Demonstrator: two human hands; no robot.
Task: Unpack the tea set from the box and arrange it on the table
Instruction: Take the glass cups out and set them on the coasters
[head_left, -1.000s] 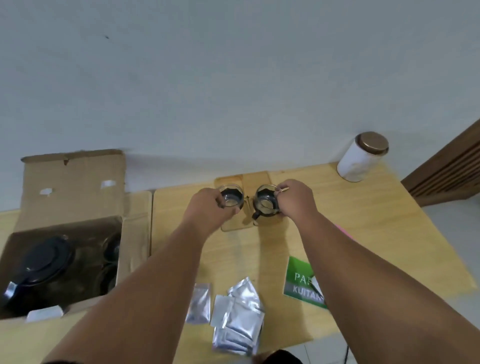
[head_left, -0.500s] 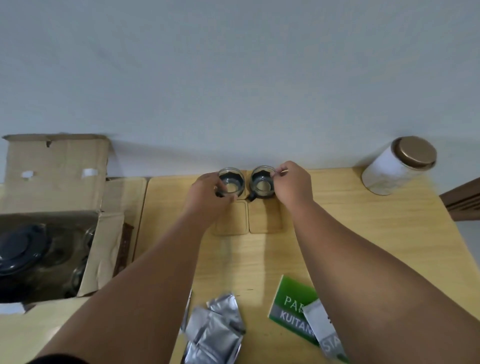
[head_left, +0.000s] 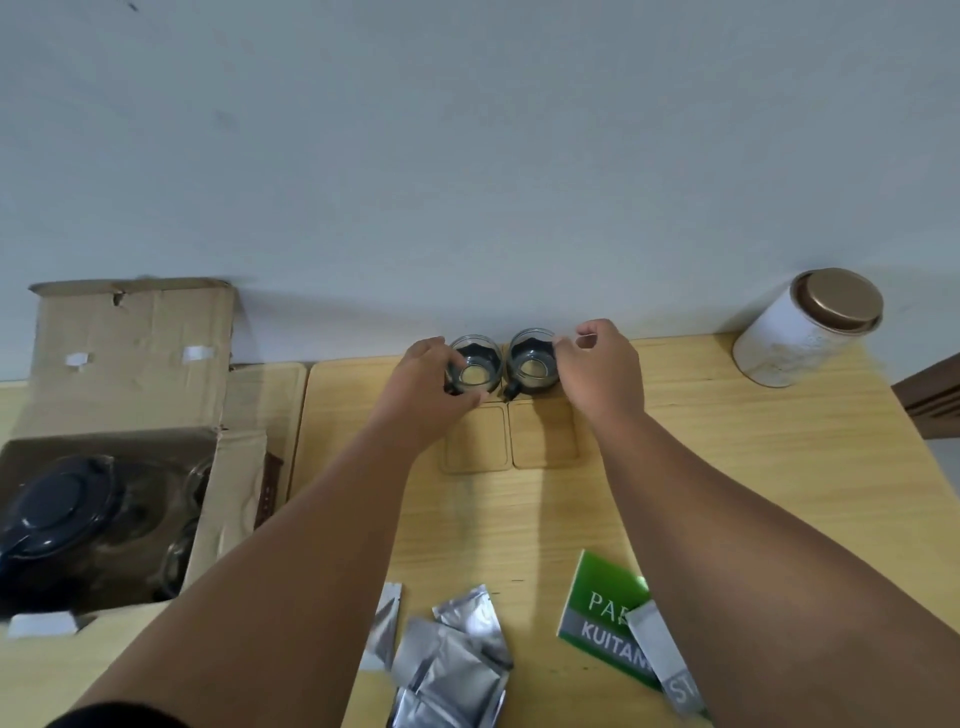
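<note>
Two small glass cups with dark holders stand side by side at the table's far edge by the wall. My left hand (head_left: 431, 387) grips the left cup (head_left: 474, 366); my right hand (head_left: 600, 371) holds the right cup (head_left: 534, 364) by its rim. Two bare wooden coasters (head_left: 477, 439) (head_left: 544, 435) lie just in front of the cups. At the left, the open cardboard box (head_left: 124, 358) holds a dark teapot (head_left: 57, 509) and more glass cups (head_left: 179, 566).
A white canister with a bronze lid (head_left: 808, 327) stands at the far right. Several silver foil sachets (head_left: 447, 670) and a green booklet (head_left: 605, 618) lie near the front edge. The wall runs close behind the cups.
Both hands have carried the cups farther back toward the wall, off the two nearer coasters, which now lie uncovered. The view has tilted and shifted.
</note>
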